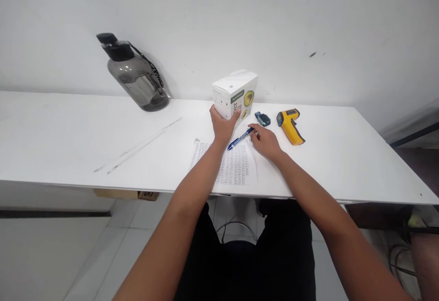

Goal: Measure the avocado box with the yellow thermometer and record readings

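Note:
My left hand is closed around the lower front of a white carton with avocado pictures on its side, thumb on the printed face. The carton stands upright against the back of the table. Just right of it, my right hand has its fingers closed at the upper end of a blue pen. The pen slants over a sheet of paper filled with columns of small marks. My left forearm covers part of this sheet.
A dark wristwatch-like object and a yellow infrared thermometer lie to the right. At the back left, a grey water bottle stands near the wall. The white table ends close to my lap; cables hang below.

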Demonstrator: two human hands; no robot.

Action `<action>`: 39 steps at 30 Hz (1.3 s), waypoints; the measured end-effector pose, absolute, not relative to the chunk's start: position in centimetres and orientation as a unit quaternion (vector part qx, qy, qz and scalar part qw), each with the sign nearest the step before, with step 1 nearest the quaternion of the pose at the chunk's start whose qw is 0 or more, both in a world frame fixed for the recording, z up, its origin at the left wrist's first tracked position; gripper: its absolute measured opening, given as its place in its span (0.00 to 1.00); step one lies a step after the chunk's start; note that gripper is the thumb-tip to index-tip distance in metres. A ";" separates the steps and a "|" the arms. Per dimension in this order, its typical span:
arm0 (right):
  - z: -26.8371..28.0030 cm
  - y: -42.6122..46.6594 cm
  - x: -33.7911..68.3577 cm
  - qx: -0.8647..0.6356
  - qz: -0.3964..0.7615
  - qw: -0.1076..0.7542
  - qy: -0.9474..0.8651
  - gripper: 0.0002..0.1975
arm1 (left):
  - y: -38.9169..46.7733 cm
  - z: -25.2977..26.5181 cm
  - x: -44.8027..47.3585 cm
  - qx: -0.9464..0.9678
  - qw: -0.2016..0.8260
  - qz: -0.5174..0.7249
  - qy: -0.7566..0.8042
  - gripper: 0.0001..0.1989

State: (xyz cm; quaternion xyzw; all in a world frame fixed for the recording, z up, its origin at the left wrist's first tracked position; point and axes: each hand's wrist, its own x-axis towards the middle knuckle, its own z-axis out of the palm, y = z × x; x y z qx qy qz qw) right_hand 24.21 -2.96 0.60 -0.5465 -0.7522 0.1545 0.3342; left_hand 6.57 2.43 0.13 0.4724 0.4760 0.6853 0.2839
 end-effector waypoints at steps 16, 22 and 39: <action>0.5 -2.9 24.1 -0.549 0.154 0.316 -0.758 0.22 | 2.3 0.3 6.6 0.461 0.280 0.683 0.492 0.40; 0.5 -3.0 24.1 -0.545 0.138 0.299 -0.771 0.22 | 2.1 0.6 6.7 0.463 0.278 0.681 0.495 0.41; 2.7 -1.9 27.5 -0.695 -0.058 0.298 -0.652 0.20 | 2.4 0.2 6.6 0.455 0.295 0.695 0.472 0.42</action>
